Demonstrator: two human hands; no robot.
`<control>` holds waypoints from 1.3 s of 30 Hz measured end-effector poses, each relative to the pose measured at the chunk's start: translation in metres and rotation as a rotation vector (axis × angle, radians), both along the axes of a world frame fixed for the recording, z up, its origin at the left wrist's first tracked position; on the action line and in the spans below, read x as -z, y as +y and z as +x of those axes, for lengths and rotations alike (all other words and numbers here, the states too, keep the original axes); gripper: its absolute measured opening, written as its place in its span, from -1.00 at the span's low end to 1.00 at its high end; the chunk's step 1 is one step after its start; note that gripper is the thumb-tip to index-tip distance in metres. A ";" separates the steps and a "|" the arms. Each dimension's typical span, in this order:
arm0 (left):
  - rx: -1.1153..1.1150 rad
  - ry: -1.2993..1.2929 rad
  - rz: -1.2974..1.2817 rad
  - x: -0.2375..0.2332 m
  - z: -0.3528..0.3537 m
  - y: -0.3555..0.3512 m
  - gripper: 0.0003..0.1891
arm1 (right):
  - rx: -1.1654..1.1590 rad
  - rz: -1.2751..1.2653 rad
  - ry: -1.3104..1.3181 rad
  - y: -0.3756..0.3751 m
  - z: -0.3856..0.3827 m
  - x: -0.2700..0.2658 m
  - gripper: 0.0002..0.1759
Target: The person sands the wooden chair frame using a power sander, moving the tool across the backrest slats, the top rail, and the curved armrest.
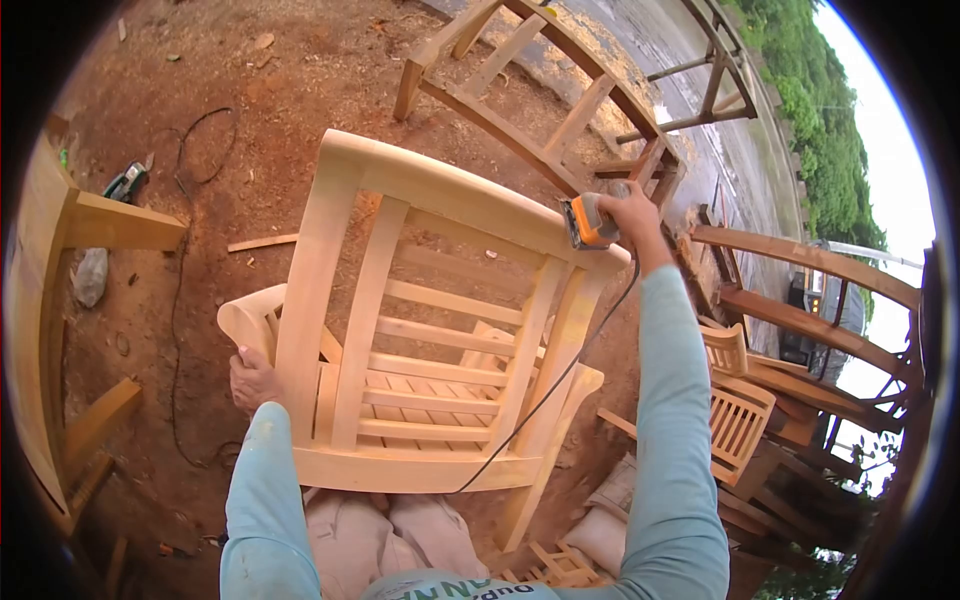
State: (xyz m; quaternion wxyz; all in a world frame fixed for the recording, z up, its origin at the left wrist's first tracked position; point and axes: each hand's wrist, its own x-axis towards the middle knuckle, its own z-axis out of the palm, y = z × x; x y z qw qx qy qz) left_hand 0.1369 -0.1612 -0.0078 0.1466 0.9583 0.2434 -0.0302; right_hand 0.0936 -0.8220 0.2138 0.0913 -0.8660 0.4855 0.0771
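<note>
A pale wooden chair (345,310) with a slatted back and seat stands in front of me, its back towards me. My right hand (632,212) is closed round an orange and black electric sander (590,222). The sander sits against the right end of the chair's top rail (450,190). Its dark cord (570,365) runs down across the chair back towards my body. On the left, my left hand (255,381) is wrapped on the chair's armrest (255,315), with some fingers hidden behind the wood.
An unfinished wooden frame (510,125) lies beyond the chair. Large wooden furniture (45,300) stands at the left, near a green power tool (125,183) and a loose cord (180,290) on the dirt ground. Slatted chair parts (740,430) and beams are at the right.
</note>
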 end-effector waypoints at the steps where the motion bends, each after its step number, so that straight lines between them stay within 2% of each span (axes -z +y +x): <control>1: -0.001 -0.001 0.002 -0.002 0.001 -0.001 -0.46 | 0.010 0.074 0.050 -0.010 0.011 0.003 -0.07; 4: 0.000 -0.019 0.017 -0.003 0.000 -0.001 -0.45 | -0.160 0.085 0.061 -0.003 0.041 0.012 -0.06; 7: -0.025 -0.005 0.022 -0.008 0.001 -0.006 -0.44 | -0.152 0.034 0.037 0.062 0.046 -0.012 -0.07; 10: -0.024 -0.001 0.010 -0.005 0.001 -0.003 -0.43 | -0.348 -0.079 -0.232 0.093 0.005 -0.001 -0.16; 13: -0.024 -0.005 0.021 0.001 0.001 -0.001 -0.43 | -0.460 -0.244 -0.371 0.099 -0.041 0.010 -0.22; 16: -0.017 -0.003 0.006 -0.003 0.001 -0.001 -0.43 | -0.389 -0.279 -0.382 0.079 -0.072 0.016 -0.18; 18: -0.012 -0.003 -0.002 -0.004 0.001 -0.002 -0.43 | -0.246 -0.206 -0.325 0.050 -0.078 0.010 -0.17; 23: -0.006 -0.023 -0.009 -0.004 0.000 -0.002 -0.43 | 0.163 0.022 -0.041 0.026 -0.014 -0.021 -0.08; 26: -0.002 -0.011 0.009 -0.004 0.000 0.000 -0.44 | -0.009 -0.006 0.110 0.006 0.017 0.001 -0.03; 29: -0.009 -0.001 0.005 0.000 0.001 0.001 -0.44 | -0.084 -0.001 0.079 0.066 0.040 -0.017 -0.09; 35: -0.004 -0.005 -0.002 0.001 0.000 0.002 -0.43 | -0.435 -0.181 -0.367 0.122 -0.019 0.006 -0.27; 39: -0.002 0.015 -0.007 -0.004 0.001 0.001 -0.40 | -0.438 -0.276 -0.446 0.105 -0.076 0.023 -0.25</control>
